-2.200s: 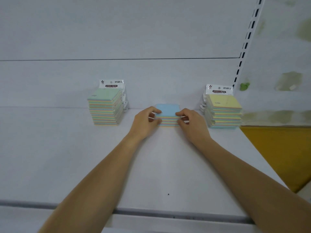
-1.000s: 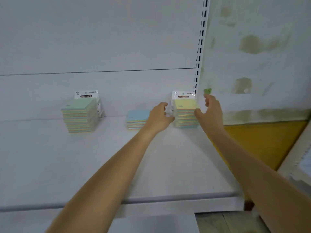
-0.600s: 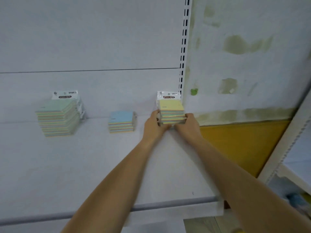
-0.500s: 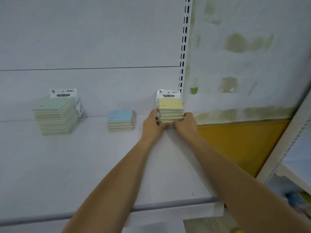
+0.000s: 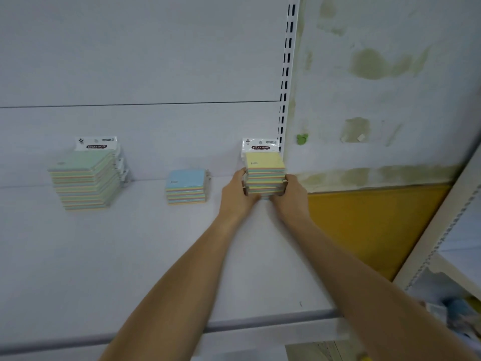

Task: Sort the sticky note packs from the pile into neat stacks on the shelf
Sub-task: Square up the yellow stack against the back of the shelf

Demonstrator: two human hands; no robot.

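The yellow-topped stack [image 5: 264, 175] of sticky note packs sits at the back right corner of the shelf [image 5: 130, 256], clamped between your two hands. Your left hand [image 5: 235, 196] curls its fingers against the stack's left side and your right hand [image 5: 291, 195] grips it from the right, with the lowest packs partly hidden behind your knuckles. It looks as though you are squaring this stack, so squeeze evenly from both sides. Keep your fingertips low enough that the bottom packs line up with the upper ones. The wrapped packs look slippery, and a lopsided push would likely fan them out. The printed header cards stand up behind your fingers, close to the back panel [image 5: 156, 139]; you cannot tell from here whether they touch it

Room is tight past your right fingers. The slotted rail [image 5: 286, 74] rises just beside the stack, and the shelf seems to end there, with a yellow board [image 5: 364, 225] below, so do not slide the stack that way. Left of your left fingers there is a gap before the blue-topped stack [image 5: 186, 187], and the taller green-topped stack [image 5: 83, 181] stands well apart beyond it. Toward you from your fingers the shelf runs wide out to its front edge [image 5: 260, 320], so draw your hands straight back along that side
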